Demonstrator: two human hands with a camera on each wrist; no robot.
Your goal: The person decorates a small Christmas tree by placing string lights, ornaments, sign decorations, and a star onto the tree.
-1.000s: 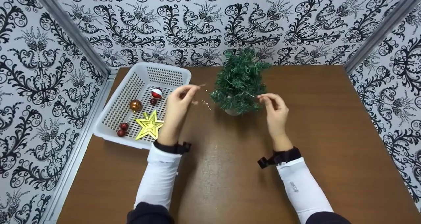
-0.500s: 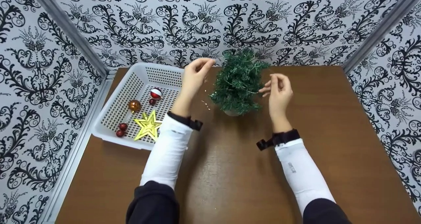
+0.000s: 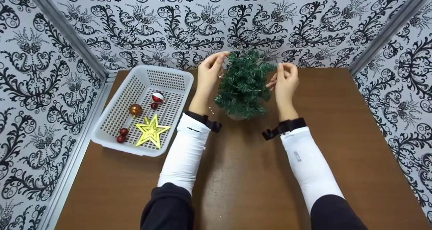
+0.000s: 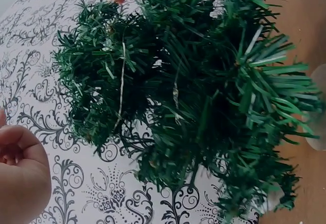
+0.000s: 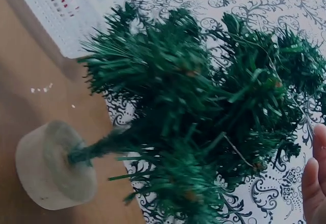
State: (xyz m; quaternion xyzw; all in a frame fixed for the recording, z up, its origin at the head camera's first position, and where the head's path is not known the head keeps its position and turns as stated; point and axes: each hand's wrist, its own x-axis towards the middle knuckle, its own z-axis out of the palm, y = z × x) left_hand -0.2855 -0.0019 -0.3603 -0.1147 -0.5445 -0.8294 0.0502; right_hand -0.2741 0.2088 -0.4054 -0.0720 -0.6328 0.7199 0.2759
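A small green artificial Christmas tree stands upright on a pale round base. Thin silvery string crosses its branches. At the upper left of the tree, my left hand has thumb and forefinger pinched together at the foliage, with a short glint of string just below the fingers. My right hand is at the tree's right side, thumb and forefinger together. In the right wrist view the string runs to the right hand's fingertips.
Left of the tree, a white perforated basket holds a gold star, an orange bauble, a red-and-white bauble and several small red balls. Small shiny bits lie on the brown table. Patterned walls enclose it.
My left hand has moved up and right, from beside the basket to the tree's upper left. The right hand has risen along the tree's right side. The tree stays in place.
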